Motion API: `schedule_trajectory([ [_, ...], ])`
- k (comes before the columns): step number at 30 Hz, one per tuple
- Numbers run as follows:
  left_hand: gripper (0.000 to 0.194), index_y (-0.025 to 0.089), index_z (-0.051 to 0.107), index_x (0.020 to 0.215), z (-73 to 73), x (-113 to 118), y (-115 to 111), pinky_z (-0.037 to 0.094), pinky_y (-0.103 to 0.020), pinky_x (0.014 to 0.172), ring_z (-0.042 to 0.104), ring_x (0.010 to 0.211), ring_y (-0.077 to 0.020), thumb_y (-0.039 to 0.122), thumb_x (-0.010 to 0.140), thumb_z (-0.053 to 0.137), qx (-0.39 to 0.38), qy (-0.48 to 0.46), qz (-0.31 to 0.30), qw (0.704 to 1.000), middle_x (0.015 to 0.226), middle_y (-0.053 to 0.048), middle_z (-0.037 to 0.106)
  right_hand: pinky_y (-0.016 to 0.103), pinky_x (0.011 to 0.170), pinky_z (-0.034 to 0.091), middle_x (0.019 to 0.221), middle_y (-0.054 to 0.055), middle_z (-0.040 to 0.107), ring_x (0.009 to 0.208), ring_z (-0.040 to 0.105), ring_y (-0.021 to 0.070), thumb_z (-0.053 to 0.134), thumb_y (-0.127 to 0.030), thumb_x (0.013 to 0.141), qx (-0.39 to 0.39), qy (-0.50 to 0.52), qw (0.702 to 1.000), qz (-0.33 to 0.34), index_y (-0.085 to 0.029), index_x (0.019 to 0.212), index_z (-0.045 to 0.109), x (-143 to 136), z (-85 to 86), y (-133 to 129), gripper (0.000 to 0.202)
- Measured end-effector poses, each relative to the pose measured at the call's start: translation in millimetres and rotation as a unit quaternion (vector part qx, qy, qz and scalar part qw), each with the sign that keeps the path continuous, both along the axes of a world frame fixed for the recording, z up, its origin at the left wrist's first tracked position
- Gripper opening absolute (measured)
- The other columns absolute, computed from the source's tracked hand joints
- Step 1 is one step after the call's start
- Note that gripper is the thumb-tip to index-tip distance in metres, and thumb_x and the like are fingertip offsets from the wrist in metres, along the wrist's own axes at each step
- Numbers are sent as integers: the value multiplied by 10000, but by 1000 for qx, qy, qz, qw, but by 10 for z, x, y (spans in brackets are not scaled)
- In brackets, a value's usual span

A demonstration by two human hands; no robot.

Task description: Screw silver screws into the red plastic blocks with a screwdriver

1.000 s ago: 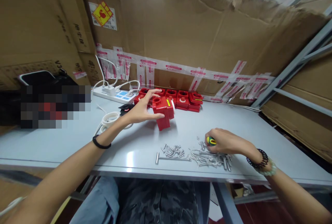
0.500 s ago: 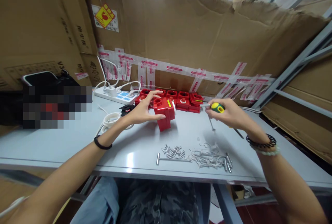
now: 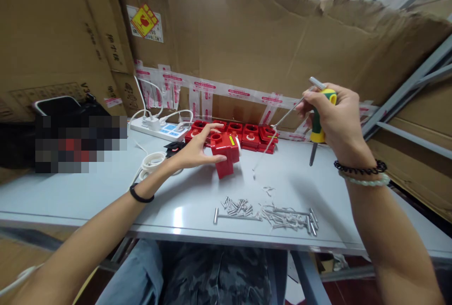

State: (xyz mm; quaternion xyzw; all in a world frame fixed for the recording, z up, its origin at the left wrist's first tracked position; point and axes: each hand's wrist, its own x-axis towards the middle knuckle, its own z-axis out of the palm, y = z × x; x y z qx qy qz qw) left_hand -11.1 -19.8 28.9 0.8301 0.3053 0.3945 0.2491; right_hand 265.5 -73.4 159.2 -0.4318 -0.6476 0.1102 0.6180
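Observation:
My left hand (image 3: 197,152) grips a red plastic box (image 3: 225,149) standing on the table, with its thumb in front and fingers over the top and back. Raised at the right, my right hand (image 3: 337,109) is closed around a screwdriver (image 3: 318,126) with a green and yellow handle, its shaft pointing down. The same hand pinches a T-shaped metal rod (image 3: 287,116). From the rod's far end a thin pale cord (image 3: 265,149) hangs with a small metal piece at its tip. Several similar red boxes (image 3: 250,136) stand in a row behind.
Small metal pins or screws (image 3: 237,206) lie near the front edge, beside more T-shaped rods (image 3: 236,217) and tangled pale cords (image 3: 282,218). A white power strip (image 3: 158,128), coiled white cable (image 3: 151,164) and dark bag (image 3: 95,112) are left. Cardboard (image 3: 247,46) walls the back.
My right hand has risen from near the tabletop, lifting the screwdriver and the rod with its cord. My left hand and the red box stay in place.

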Motion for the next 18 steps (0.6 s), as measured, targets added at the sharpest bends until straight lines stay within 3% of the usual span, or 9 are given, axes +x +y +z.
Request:
schedule_trajectory([
  [3,790,309,318,1356,-9,-5,11,435,-496,1014,497,1226,-304,423,706,750,8,5,5,1000,1330,-103,477,178,338,352,598,13,637,413,517,71,648,-244,728,-52,-21,998,-13,-160,646,589,-5,-47,16,131],
  [7,800,312,315,1362,-29,-15,34,445,-484,1004,508,1212,-294,424,703,754,6,8,5,1000,1318,-101,486,188,325,339,495,2,581,380,477,79,612,-236,699,-184,-82,979,-43,-159,573,567,162,-338,115,154],
  [11,804,315,316,1368,-50,-23,56,457,-484,988,530,1180,-290,428,702,753,5,6,8,1000,1327,-103,477,187,349,320,427,-27,512,339,403,55,526,-238,726,-322,-171,924,-114,-168,556,528,446,-700,257,183],
  [15,806,319,312,1366,-61,-10,58,434,-503,1011,513,1201,-293,424,701,756,14,5,9,1000,1313,-103,488,214,341,312,400,-4,508,316,405,73,557,-229,693,-417,-226,876,-90,-163,470,510,647,-982,387,238],
  [18,814,309,300,1367,-62,15,45,413,-515,1032,513,1201,-289,411,701,757,13,-2,12,1000,1292,-106,497,215,354,305,370,-12,477,319,407,77,575,-244,692,-443,-262,854,-77,-165,445,507,715,-1152,464,268],
])
